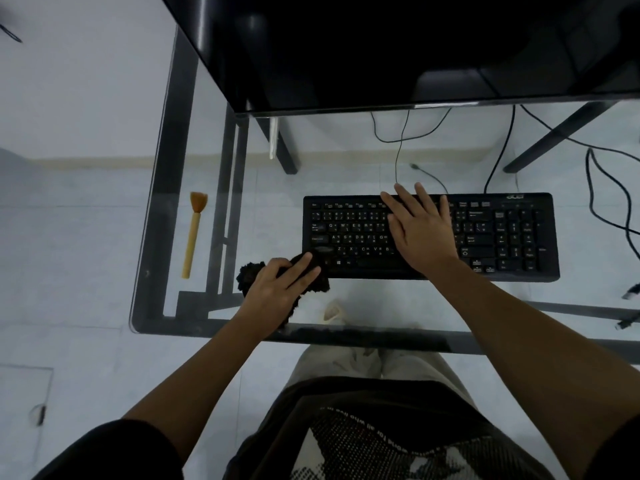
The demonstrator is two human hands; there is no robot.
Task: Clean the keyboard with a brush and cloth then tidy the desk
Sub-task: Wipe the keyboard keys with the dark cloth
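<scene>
Pressing a dark, fuzzy cloth (313, 271) against the near left corner of the keyboard (502, 237), the left hand (277, 289) is curled around the bunched fabric, with its fingers lying over the top and the thumb on the side away from the keyboard. Part of the cloth sticks out to the left of the hand and part hangs just off the keyboard's front edge, resting on the glass desk (156, 299). The right hand (420, 230) lies flat and open on the middle of the keyboard, fingers spread wide and reaching to the top row of keys, palm down and holding nothing. The keyboard is black, with pale lettering on the keys, and sits square on the desk; a thin cable (398, 157) runs from its far edge towards the back. Well to the left of the keyboard, near the desk's left edge, a brush (193, 233) with a pale wooden handle and a short orange-brown tuft lies flat, its bristles pointing away from the person, untouched by either hand. Beyond the keyboard a large black monitor (381, 46) fills the upper part of the view. More dark cables (609, 188) loop to the right of the keyboard. Through the glass below the keyboard, the pale floor (69, 237) and the person's light trousers (346, 362) are visible.
</scene>
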